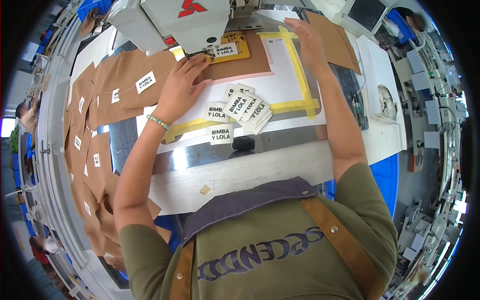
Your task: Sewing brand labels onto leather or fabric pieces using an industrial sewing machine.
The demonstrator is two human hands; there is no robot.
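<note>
The work goes on at a pale table (245, 167), with shiny metal along its inner edge and a white sheet (287, 92) bordered by yellow tape (301, 75). Around it stretches a workshop, its benches and shelving bending along both sides of the frame.

I count one white sewing machine (157, 22) at top centre and one yellow template (243, 44) beneath it, framing one white label (226, 50) over a brown panel (240, 68) in the upper middle. Loose labels (242, 107) gather at the centre: two lie toward the left of the heap, the others overlapping too much to number. At left, brown pieces (117, 75) overlap likewise, at least six carrying labels.

The left hand (182, 86), upper centre-left, lies beside the template with fingers extended and thumb apart, clasping nothing. The right hand (306, 42), upper right of centre, is unclenched and visibly free, near the taped border.

More brown sheets (332, 40) sit at upper right, near a monitor (367, 14); a blue bin (384, 180) shows below. The machine's head hides part of the template, and the left hand covers some brown material.
</note>
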